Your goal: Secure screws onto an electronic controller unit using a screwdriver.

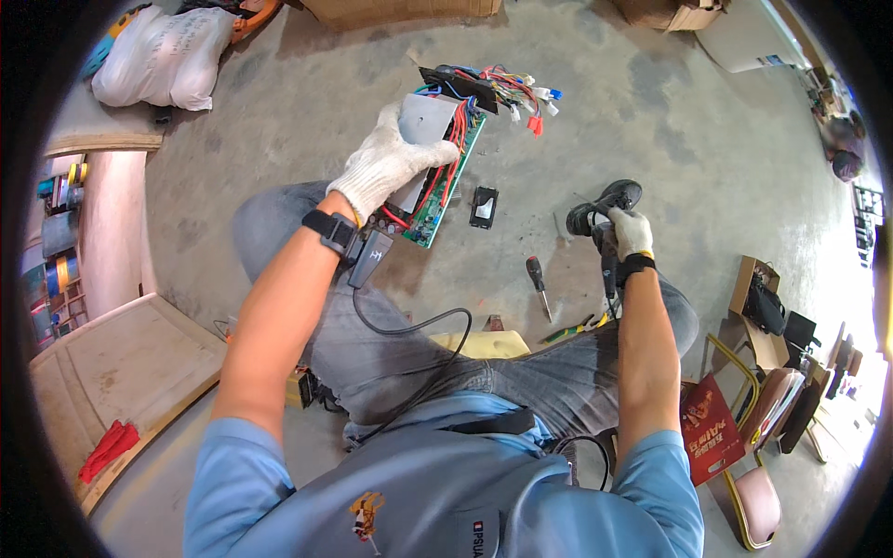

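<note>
My left hand [383,160], in a white knit glove, grips a circuit board assembly [430,212]. The assembly has a green board, a grey metal plate and red wires along its side; a bundle of coloured wires with plugs [521,88] sticks out at its far end. My right hand [631,232], gloved too, is closed near my shoe around a thin-shafted tool [588,202], whose handle the fingers hide. Between the hands, a small black rectangular part [484,207] lies on the floor. Nearer me are a screwdriver [536,279] and pliers [569,331] with yellow-green handles.
My black shoe [618,197] rests beside the right hand. A cable [409,329] runs from the left wrist device across my lap. At left stands a pale board [121,372] with a red cloth [110,450]; at right, chairs [755,502] and a red bag [712,430].
</note>
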`<state>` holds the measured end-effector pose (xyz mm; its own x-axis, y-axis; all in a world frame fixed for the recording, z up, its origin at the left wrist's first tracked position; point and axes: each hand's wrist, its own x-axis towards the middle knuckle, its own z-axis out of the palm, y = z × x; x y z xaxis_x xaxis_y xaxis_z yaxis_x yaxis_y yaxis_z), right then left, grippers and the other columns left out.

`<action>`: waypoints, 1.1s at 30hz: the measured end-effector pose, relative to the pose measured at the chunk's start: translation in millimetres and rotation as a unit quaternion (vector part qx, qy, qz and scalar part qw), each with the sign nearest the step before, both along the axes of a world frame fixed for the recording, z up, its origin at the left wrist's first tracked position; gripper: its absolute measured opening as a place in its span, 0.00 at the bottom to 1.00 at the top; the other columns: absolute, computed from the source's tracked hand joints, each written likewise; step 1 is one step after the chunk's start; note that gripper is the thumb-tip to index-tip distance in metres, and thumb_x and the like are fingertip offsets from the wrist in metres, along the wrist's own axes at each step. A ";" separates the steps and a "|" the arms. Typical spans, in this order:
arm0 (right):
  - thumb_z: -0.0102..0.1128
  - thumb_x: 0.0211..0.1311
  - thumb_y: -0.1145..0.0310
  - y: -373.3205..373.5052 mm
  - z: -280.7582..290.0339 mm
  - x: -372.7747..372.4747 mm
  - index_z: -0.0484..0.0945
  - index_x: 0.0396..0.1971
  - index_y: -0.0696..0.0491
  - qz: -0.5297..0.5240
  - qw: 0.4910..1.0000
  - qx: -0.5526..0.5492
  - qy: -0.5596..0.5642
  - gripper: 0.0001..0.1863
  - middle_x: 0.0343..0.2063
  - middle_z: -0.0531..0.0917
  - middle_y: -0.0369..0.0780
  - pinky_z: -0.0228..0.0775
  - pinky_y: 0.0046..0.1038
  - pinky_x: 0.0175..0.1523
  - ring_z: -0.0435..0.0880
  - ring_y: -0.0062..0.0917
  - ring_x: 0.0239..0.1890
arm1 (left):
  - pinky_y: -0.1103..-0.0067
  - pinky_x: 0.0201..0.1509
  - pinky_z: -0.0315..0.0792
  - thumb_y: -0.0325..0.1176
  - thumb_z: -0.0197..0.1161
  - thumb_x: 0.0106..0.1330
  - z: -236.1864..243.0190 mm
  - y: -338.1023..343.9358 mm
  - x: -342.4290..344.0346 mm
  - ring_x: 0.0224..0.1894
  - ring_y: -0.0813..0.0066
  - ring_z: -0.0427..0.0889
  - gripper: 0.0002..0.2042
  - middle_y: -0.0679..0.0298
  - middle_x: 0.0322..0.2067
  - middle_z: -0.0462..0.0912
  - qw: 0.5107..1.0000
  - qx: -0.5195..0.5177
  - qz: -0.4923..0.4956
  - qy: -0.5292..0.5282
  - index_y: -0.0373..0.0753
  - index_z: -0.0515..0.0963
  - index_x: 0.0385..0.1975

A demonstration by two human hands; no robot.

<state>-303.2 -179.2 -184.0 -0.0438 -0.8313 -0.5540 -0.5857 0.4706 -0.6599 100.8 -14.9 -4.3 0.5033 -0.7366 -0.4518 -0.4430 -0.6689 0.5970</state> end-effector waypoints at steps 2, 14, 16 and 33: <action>0.68 0.63 0.60 -10.5 28.0 -18.5 0.86 0.33 0.61 -0.035 0.997 -0.045 -0.054 0.16 0.24 0.84 0.38 0.71 0.28 0.30 0.82 0.24 0.24 | 0.63 0.73 0.70 0.65 0.78 0.45 -6.9 -5.2 -3.2 0.69 0.48 0.78 0.62 0.44 0.67 0.77 0.999 -0.027 -0.007 0.018 0.35 0.59 0.77; 0.61 0.76 0.66 105.0 214.4 36.4 0.80 0.52 0.62 -0.003 0.941 -0.051 -0.336 0.15 0.32 0.83 0.36 0.73 0.20 0.34 0.79 0.18 0.28 | 0.68 0.66 0.76 0.54 0.84 0.50 -21.3 7.0 -1.5 0.62 0.60 0.81 0.55 0.50 0.62 0.80 0.979 -0.146 0.061 0.129 0.31 0.63 0.74; 0.60 0.75 0.67 121.4 219.7 38.8 0.80 0.56 0.61 0.043 0.945 -0.031 -0.322 0.16 0.33 0.83 0.35 0.73 0.21 0.37 0.80 0.17 0.32 | 0.68 0.65 0.77 0.53 0.84 0.50 -26.4 7.1 0.2 0.59 0.60 0.82 0.54 0.51 0.60 0.80 0.977 -0.161 0.062 0.127 0.32 0.63 0.74; 0.62 0.74 0.63 172.6 214.1 82.5 0.79 0.58 0.62 0.125 0.952 0.007 -0.281 0.21 0.31 0.82 0.35 0.73 0.21 0.37 0.79 0.16 0.31 | 0.66 0.62 0.78 0.50 0.84 0.51 -29.4 7.4 -2.4 0.59 0.59 0.82 0.51 0.50 0.59 0.81 0.956 -0.198 0.065 0.206 0.32 0.65 0.72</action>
<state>-220.7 -6.7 30.1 0.4601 -0.7697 -0.4426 -0.2365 0.3743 -0.8967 98.4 -7.5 -33.7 0.4421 -0.8337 -0.3309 -0.0436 -0.3885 0.9204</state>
